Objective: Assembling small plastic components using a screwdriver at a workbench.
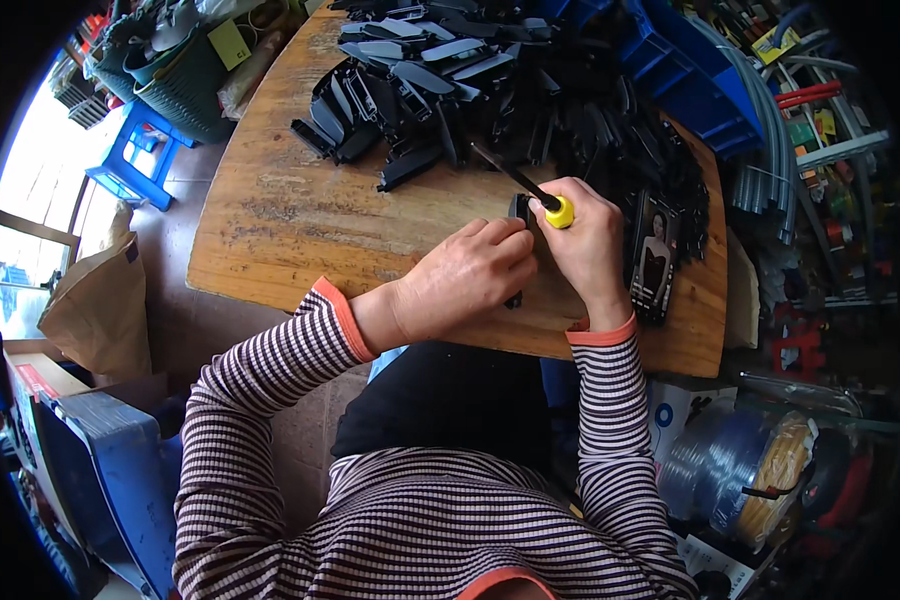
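Before you stands the wooden table (280, 220), its worn, scratched top curving through the lens, its near edge just in front of your lap; across its far edge and down toward the right edge spreads a loose heap of black and grey parts (430, 90), many of them long and flat, overlapping at all angles; beside the far right corner sits a blue crate (710, 90), and on the floor off the left edge leans a brown paper bag (100, 305); your left hand (470, 275) is over the table close to the near edge, right of its middle, back of the hand up, its fingers bent and closed on a small piece; your right hand (585, 235) is just beside it, nearer the right edge, its fingers wrapped around a yellow-handled tool (560, 213) – the dark shaft slants up and left, toward the far edge and the heap; near the right edge, to the right of that hand, lies a flat dark rectangle (653, 260) with a picture of a person on it; smallest of all is the dark piece (519, 207) in your left fingers – it is between your two hands, near the near edge, one end showing above the left fingertips and another bit below; whether your right thumb also touches it, you cannot tell from here, as the fingers hide most of it.
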`<state>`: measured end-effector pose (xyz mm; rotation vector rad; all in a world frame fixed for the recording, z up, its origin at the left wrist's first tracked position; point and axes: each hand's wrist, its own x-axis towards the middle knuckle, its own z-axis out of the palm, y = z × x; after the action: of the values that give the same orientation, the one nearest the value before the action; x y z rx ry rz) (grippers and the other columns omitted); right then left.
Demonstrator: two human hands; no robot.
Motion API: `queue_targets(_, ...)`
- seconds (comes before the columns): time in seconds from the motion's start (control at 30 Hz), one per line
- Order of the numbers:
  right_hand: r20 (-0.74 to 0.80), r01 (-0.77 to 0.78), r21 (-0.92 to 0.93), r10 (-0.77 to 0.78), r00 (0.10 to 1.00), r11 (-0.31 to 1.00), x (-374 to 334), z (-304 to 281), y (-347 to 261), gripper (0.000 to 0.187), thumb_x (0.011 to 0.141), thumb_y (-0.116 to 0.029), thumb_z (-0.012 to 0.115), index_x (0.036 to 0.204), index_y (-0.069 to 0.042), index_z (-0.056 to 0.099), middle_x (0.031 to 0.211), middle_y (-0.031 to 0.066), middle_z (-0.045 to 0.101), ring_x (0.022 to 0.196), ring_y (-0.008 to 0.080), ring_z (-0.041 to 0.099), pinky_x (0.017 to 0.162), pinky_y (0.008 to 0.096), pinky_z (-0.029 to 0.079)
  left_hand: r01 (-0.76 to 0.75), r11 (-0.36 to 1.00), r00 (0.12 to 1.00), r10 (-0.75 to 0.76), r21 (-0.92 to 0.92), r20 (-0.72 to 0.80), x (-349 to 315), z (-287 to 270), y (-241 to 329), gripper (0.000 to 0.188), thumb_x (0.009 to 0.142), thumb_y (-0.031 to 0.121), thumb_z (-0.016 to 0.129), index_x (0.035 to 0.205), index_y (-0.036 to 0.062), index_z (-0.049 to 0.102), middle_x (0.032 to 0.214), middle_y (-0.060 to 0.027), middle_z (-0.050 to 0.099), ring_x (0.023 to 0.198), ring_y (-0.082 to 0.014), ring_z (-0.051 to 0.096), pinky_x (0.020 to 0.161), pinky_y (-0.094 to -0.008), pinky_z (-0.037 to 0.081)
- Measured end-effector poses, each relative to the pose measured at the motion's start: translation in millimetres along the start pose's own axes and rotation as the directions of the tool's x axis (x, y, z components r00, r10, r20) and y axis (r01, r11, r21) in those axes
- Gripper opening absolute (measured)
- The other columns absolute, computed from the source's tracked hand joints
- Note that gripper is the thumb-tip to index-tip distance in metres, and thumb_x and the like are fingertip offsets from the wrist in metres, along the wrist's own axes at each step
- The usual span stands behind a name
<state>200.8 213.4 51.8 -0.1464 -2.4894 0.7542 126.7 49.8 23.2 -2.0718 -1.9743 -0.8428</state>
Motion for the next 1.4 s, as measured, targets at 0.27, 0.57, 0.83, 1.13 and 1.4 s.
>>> queue_targets(0.27,0.037,0.134,-0.067,-0.132,0.991,0.989,2.2,1.3,-0.5,0.018,0.070,0.004,0.068,0.085,-0.002,0.060,0.081,0.0121,0.063,0.073,0.0324,0.063,0.063,0.0355,0.051,0.037,0.999,0.997,-0.035,-0.025,0.062,-2.3,1.4,-0.2,0.035,0.071,0.012,0.065,0.104,0.0007,0.060,0.118,-0.0137,0.055,0.118,-0.0288,0.051,0.097,-0.0378,0.045)
queue_targets(0.57,-0.088,0.028,0.335,0.002,0.996,0.942,36.8,-10.9,-5.6,0.008,0.084,-0.006,0.069,0.088,-0.001,0.063,0.081,0.0065,0.066,0.068,0.0143,0.062,0.063,0.0271,0.051,0.007,0.999,0.999,-0.009,0.039,0.040,-4.2,-2.4,-0.2,0.034,0.072,0.012,0.066,0.104,0.0011,0.060,0.120,-0.0124,0.055,0.117,-0.0284,0.052,0.097,-0.0380,0.045)
queue_targets(0.83,-0.199,-0.115,0.574,0.274,0.941,0.810,38.4,-4.7,-8.0,0.014,0.088,-0.017,0.069,0.086,-0.004,0.064,0.075,0.0066,0.067,0.061,0.0095,0.060,0.057,0.0221,0.047,-0.045,0.999,0.999,0.045,0.011,-0.012,3.8,-3.7,-4.1,0.026,0.076,0.013,0.062,0.101,0.0064,0.061,0.104,-0.0098,0.056,0.109,-0.0248,0.053,0.088,-0.0337,0.045)
queue_targets(1.13,-0.015,-0.239,-0.435,0.258,0.966,0.868,-22.0,-27.5,15.6,0.008,0.077,0.000,0.063,0.085,0.001,0.064,0.083,0.0197,0.065,0.073,0.0382,0.064,0.069,0.0431,0.052,-0.106,0.992,0.973,0.091,0.063,0.211,39.3,-8.2,-38.1,0.032,0.073,0.005,0.060,0.105,0.0060,0.056,0.100,-0.0110,0.056,0.102,-0.0275,0.054,0.086,-0.0370,0.043)
queue_targets(1.4,0.015,-0.281,-0.409,0.314,0.949,0.869,-15.0,-19.3,14.9,0.009,0.076,-0.001,0.064,0.084,0.001,0.062,0.088,0.0195,0.063,0.082,0.0391,0.063,0.071,0.0443,0.052,0.309,0.893,0.950,-0.272,0.328,-0.153,43.5,-6.1,-45.3,0.031,0.073,-0.002,0.057,0.104,0.0035,0.054,0.095,-0.0117,0.054,0.094,-0.0279,0.053,0.080,-0.0374,0.042)
